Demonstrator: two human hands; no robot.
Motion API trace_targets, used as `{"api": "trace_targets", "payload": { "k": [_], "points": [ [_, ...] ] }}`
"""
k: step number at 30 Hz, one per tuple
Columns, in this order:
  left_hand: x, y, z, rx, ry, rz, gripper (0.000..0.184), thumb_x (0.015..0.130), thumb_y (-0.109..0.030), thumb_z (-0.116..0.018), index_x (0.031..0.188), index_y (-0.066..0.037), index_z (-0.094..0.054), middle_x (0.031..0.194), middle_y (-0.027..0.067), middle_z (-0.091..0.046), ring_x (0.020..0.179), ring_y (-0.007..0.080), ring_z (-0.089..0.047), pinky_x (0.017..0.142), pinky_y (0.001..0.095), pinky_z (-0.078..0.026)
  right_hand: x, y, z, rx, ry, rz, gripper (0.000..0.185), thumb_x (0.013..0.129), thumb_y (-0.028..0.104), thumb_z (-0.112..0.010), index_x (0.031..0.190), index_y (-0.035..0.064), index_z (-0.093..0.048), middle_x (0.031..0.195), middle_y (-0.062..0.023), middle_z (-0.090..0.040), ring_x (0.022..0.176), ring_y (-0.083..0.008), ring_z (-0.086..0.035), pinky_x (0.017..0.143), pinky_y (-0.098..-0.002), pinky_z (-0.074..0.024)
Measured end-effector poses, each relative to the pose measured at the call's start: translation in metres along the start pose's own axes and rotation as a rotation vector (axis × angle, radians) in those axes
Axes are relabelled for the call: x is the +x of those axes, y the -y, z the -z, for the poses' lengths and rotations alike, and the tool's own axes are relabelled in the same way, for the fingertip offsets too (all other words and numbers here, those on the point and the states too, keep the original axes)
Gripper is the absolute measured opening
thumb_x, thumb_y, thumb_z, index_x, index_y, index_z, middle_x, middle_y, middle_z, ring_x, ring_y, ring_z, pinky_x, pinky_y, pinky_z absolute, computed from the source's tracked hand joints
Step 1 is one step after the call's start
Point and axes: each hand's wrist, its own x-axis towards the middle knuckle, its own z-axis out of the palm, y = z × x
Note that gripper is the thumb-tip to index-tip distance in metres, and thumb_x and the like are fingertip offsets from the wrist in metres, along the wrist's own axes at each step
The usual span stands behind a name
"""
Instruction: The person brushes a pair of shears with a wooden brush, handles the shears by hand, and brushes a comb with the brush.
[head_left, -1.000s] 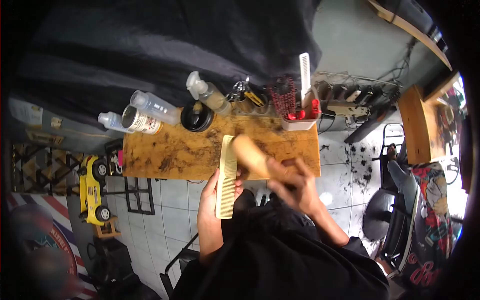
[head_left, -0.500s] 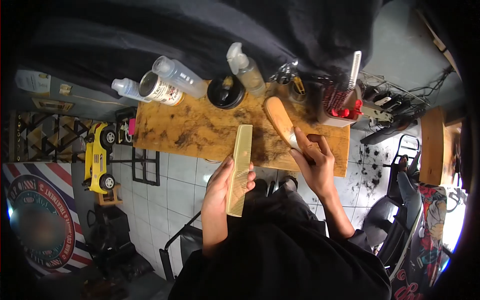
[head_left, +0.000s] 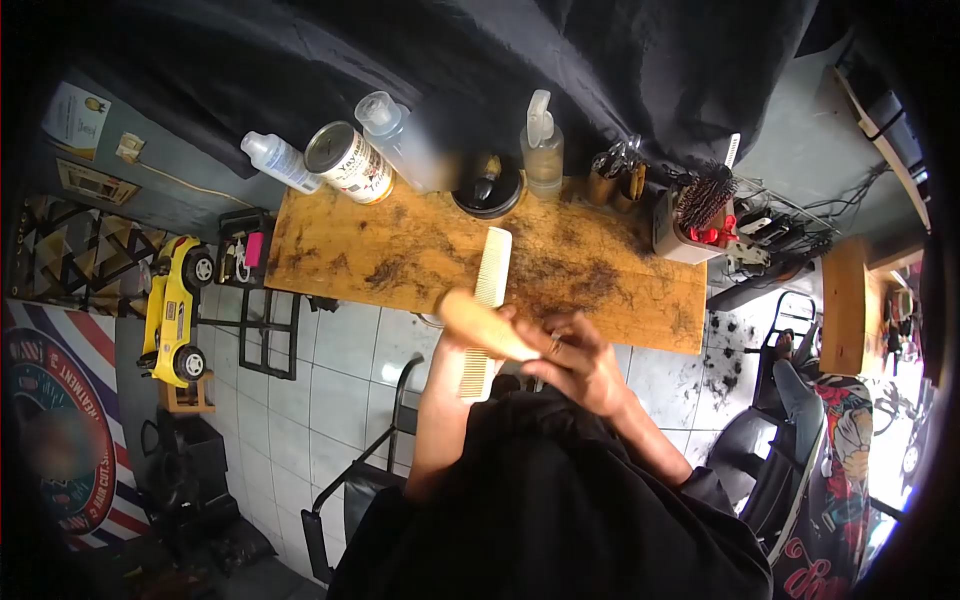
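My left hand (head_left: 450, 362) is closed around a pale yellow comb (head_left: 495, 262), which stands nearly upright with its teeth facing left. In my right hand (head_left: 585, 368) is the handle of a wooden brush (head_left: 480, 322), slightly blurred by motion. The brush's rounded end crosses in front of the comb and hides part of my left hand's fingers. Whether the brush touches the comb I cannot tell. Both hands are over the front edge of a wooden table (head_left: 390, 262) strewn with dark hair clippings.
Along the table's back are a spray bottle (head_left: 543, 155), a labelled can (head_left: 350, 165), a black bowl (head_left: 490, 195), plastic bottles (head_left: 280, 160) and a holder (head_left: 685, 235) with a round brush. A yellow toy car (head_left: 175, 310) stands left. A chair (head_left: 365, 495) is below.
My right hand has brought the wooden brush left and down from over the table to the comb. My left hand still holds the comb. The view has shifted slightly.
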Motion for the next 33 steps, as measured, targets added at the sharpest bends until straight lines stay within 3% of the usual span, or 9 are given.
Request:
{"api": "trace_targets", "payload": {
  "k": [6,11,12,15,20,25,28,29,33],
  "points": [
    [-0.001,-0.013,-0.012,-0.149,0.217,0.253,0.037,0.1,-0.033,-0.045,0.121,-0.003,-0.049,0.1,0.0134,-0.053,0.075,0.0142,-0.048,0.058,0.024,-0.042,0.018,-0.007,0.017,-0.135,-0.352,-0.301,0.05,0.078,0.003,-0.072,0.126,0.0115,-0.061,0.099,-0.0131,-0.058,0.078,-0.0201,-0.063,0.064,-0.0341,-0.057],
    [0.009,-0.019,-0.01,-0.027,-0.023,0.119,0.041,0.098,-0.036,-0.048,0.119,-0.001,-0.053,0.098,0.013,-0.062,0.083,0.0195,-0.062,0.072,0.0293,-0.053,-0.005,0.017,0.022,0.067,0.028,-0.119,0.043,0.076,0.014,-0.077,0.116,0.0046,-0.067,0.101,-0.0153,-0.061,0.085,-0.0264,-0.065,0.071,-0.0348,-0.0534],
    [0.022,-0.022,0.002,-0.13,-0.049,0.318,0.041,0.097,-0.035,-0.049,0.117,0.0,-0.053,0.099,0.0101,-0.062,0.082,0.0189,-0.063,0.073,0.0297,-0.054,-0.003,0.024,0.018,0.145,0.13,-0.002,0.043,0.074,0.018,-0.08,0.114,0.0051,-0.068,0.101,-0.0156,-0.061,0.086,-0.0272,-0.064,0.074,-0.0348,-0.0531],
    [0.019,-0.021,0.003,-0.118,0.135,0.342,0.042,0.097,-0.038,-0.051,0.115,0.0,-0.055,0.096,0.0074,-0.063,0.082,0.0178,-0.063,0.074,0.0297,-0.054,-0.002,0.044,0.001,0.2,0.292,-0.052,0.044,0.073,0.018,-0.079,0.114,0.0043,-0.067,0.096,-0.0132,-0.063,0.087,-0.0263,-0.063,0.073,-0.0353,-0.053],
    [0.008,-0.014,0.002,0.324,0.02,0.331,0.043,0.095,-0.042,-0.053,0.113,-0.003,-0.058,0.09,0.0065,-0.063,0.072,0.0122,-0.062,0.06,0.0244,-0.053,0.006,0.005,-0.007,-0.067,-0.183,-0.275,0.05,0.073,0.006,-0.077,0.121,0.005,-0.063,0.095,-0.0105,-0.063,0.08,-0.0171,-0.062,0.067,-0.0302,-0.053],
    [0.0,-0.025,0.013,0.104,0.14,0.318,0.043,0.097,-0.037,-0.05,0.121,-0.001,-0.053,0.102,0.0109,-0.061,0.089,0.0179,-0.06,0.072,0.0307,-0.052,0.012,0.027,0.009,0.095,-0.324,-0.596,0.045,0.082,0.001,-0.07,0.126,0.0009,-0.059,0.094,-0.0076,-0.06,0.079,-0.0115,-0.057,0.067,-0.0239,-0.0468],
    [-0.001,-0.04,0.024,-0.006,0.31,0.23,0.046,0.099,-0.039,-0.044,0.124,-0.001,-0.05,0.103,0.0125,-0.061,0.091,0.0194,-0.061,0.074,0.0309,-0.053,0.002,0.045,0.001,0.208,-0.046,-0.245,0.049,0.075,0.013,-0.078,0.119,0.0012,-0.063,0.102,-0.0124,-0.062,0.093,-0.0205,-0.059,0.076,-0.03,-0.05],
    [0.001,-0.041,0.019,-0.049,0.066,0.338,0.046,0.1,-0.039,-0.042,0.124,-0.001,-0.05,0.104,0.012,-0.061,0.089,0.0194,-0.061,0.074,0.03,-0.053,0.001,0.051,-0.002,0.192,0.101,-0.158,0.05,0.071,0.015,-0.081,0.116,0.0015,-0.066,0.102,-0.0129,-0.063,0.094,-0.0227,-0.061,0.077,-0.0317,-0.0507],
    [0.005,-0.043,0.04,-0.117,0.416,0.345,0.045,0.1,-0.037,-0.042,0.125,-0.001,-0.049,0.103,0.0102,-0.062,0.084,0.0179,-0.063,0.071,0.0287,-0.054,0.01,0.057,-0.019,0.137,0.314,-0.013,0.05,0.069,0.016,-0.081,0.115,0.0027,-0.066,0.098,-0.0118,-0.063,0.093,-0.0227,-0.062,0.074,-0.0331,-0.0517]
  ]
}}
